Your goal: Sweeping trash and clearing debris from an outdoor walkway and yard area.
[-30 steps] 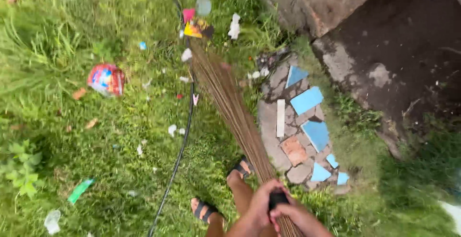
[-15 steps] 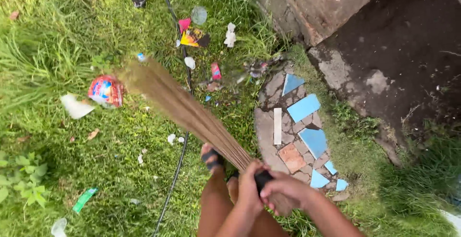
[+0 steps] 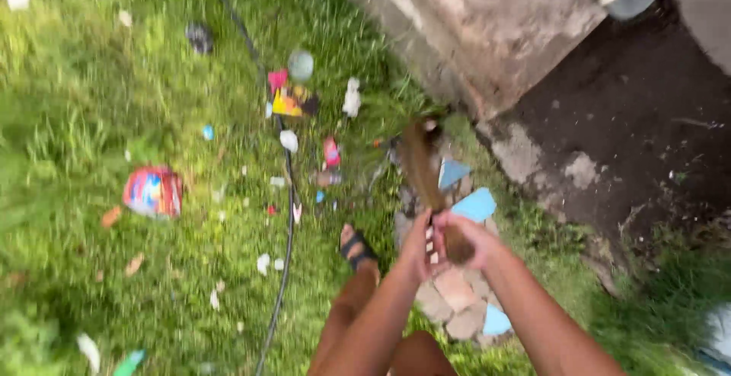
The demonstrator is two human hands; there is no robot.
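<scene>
Swung up from the grass, one broom; two hands grip it.

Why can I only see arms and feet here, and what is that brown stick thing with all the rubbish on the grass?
The camera sits on a person's head and looks down, so you see only their arms, legs and a sandalled foot. The left hand and right hand both grip a brown broom of thin bundled sticks, blurred in this picture. On the green grass lie a red crumpled wrapper, small scraps and a thin black hose. Near the feet are broken blue tiles, beside a grey concrete wall.
</scene>
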